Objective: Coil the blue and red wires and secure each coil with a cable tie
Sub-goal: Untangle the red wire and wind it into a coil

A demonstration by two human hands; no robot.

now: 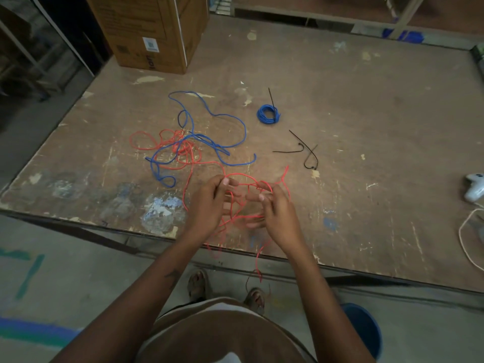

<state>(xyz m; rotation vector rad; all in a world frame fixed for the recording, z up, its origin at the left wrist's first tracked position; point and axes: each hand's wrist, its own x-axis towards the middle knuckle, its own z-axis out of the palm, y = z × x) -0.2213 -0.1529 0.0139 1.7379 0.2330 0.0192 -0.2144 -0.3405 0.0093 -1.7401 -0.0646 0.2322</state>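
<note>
The desk (340, 106) carries a red wire (167, 148) tangled with a loose blue wire (235, 121) ahead and to the left of the hands. Its near end runs into both: the left hand (209, 203) pinches a strand, the right hand (277, 213) grips loops. A tied blue coil (267, 113) and spare cable ties (303, 150) lie beyond, to the right.
</note>
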